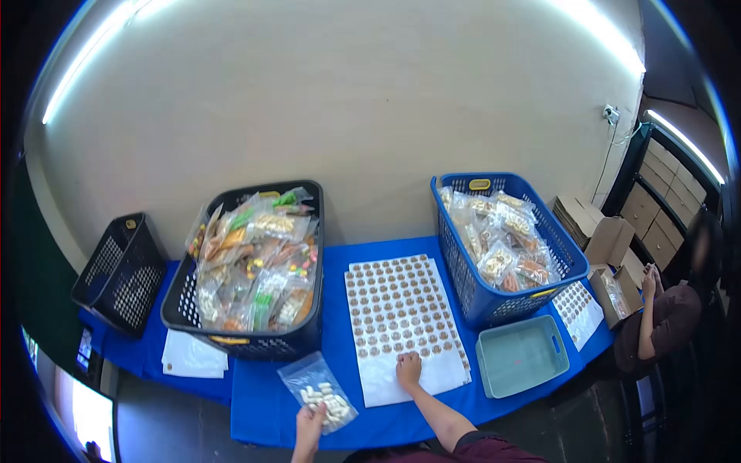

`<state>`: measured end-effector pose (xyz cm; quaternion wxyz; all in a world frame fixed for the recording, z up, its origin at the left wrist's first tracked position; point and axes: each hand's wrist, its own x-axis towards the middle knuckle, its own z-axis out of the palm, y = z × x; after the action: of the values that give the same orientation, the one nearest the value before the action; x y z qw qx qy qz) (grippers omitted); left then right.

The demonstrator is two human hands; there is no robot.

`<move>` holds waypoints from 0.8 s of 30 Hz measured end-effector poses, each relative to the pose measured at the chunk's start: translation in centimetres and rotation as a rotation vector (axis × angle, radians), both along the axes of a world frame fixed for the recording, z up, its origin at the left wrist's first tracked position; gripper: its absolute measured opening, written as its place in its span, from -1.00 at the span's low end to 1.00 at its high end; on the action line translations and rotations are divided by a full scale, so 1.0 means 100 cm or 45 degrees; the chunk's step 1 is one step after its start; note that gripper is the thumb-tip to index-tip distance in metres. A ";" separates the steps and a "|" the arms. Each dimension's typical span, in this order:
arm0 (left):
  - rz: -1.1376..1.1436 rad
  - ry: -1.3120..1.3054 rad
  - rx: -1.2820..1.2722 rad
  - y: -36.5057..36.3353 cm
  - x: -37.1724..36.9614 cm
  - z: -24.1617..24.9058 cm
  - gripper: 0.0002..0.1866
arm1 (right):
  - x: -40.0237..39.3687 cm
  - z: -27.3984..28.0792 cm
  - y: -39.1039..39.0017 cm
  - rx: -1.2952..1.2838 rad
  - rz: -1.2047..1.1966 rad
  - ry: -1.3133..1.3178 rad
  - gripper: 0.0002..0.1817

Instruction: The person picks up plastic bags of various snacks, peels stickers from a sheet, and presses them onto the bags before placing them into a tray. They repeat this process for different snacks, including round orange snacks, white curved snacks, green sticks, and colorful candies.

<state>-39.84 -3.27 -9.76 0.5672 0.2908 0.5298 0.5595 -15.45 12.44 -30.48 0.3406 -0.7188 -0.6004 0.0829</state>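
Note:
My left hand (310, 424) grips the lower edge of a clear plastic bag (297, 378) with several white, finger-shaped pieces inside. The bag tilts over the front edge of the blue-covered table. My right hand (407, 370) rests on a white sheet of round brown stickers (378, 382), at the lower end of the sticker rows. Its fingers are curled together, and whatever lies between them is too small to make out. More than one sheet appears stacked there.
A black basket (179, 305) and a blue basket (482, 309) hold many filled bags. A green tray (521, 359) lies front right, another black basket (123, 270) far left. At right, a person (668, 316) stands by an open cardboard box (610, 309) and another sticker sheet (579, 312).

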 end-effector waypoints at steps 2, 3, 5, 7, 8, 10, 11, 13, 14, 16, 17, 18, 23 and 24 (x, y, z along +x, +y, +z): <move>-0.151 0.033 -0.051 0.008 0.013 -0.005 -0.74 | -0.005 0.007 -0.002 -0.053 -0.123 0.107 -0.88; -0.254 0.118 -0.076 0.012 0.018 -0.009 -0.73 | -0.010 0.004 -0.005 -0.102 -0.140 0.092 -0.89; -0.363 -0.034 -0.074 0.022 0.030 -0.024 -0.73 | -0.009 0.004 0.005 -0.169 -0.198 0.049 -0.90; -0.410 0.043 -0.128 0.028 0.049 -0.012 -0.73 | -0.004 0.008 0.009 -0.201 -0.179 0.001 -0.90; -0.470 0.065 -0.103 0.030 0.055 -0.011 -0.74 | -0.005 0.008 0.009 -0.191 -0.208 0.034 -0.90; -0.566 0.080 -0.133 0.031 0.056 -0.023 -0.74 | -0.006 -0.001 0.009 -0.197 -0.243 0.155 -0.88; -0.617 0.078 -0.129 0.037 0.062 -0.027 -0.74 | -0.005 -0.003 0.009 -0.199 -0.245 0.154 -0.88; -0.598 0.144 -0.054 0.043 0.078 -0.017 -0.77 | -0.004 -0.002 0.011 -0.189 -0.245 0.144 -0.87; -0.662 0.195 -0.025 0.045 0.076 -0.030 -0.76 | -0.002 -0.001 0.012 -0.255 -0.198 0.153 -0.88; -0.695 0.227 -0.017 0.041 0.075 -0.041 -0.77 | -0.001 -0.003 0.014 -0.341 -0.189 0.182 -0.89; -0.665 0.207 -0.019 0.042 0.079 -0.042 -0.78 | 0.002 -0.002 0.016 -0.374 -0.192 0.202 -0.90; -0.630 0.188 -0.016 0.044 0.082 -0.043 -0.79 | 0.004 0.001 0.016 -0.381 -0.199 0.265 -0.92; -0.573 0.170 0.040 0.045 0.073 -0.052 -0.79 | 0.003 -0.016 0.000 -0.331 0.033 1.126 -0.88; -0.568 0.141 0.025 0.045 0.073 -0.053 -0.79 | 0.008 -0.019 -0.007 -0.300 0.176 1.420 -0.86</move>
<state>-32.59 1.23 -15.01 0.6439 0.4365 0.4774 0.4086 -14.64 11.74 -32.37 0.5172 -0.5587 -0.3622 0.5378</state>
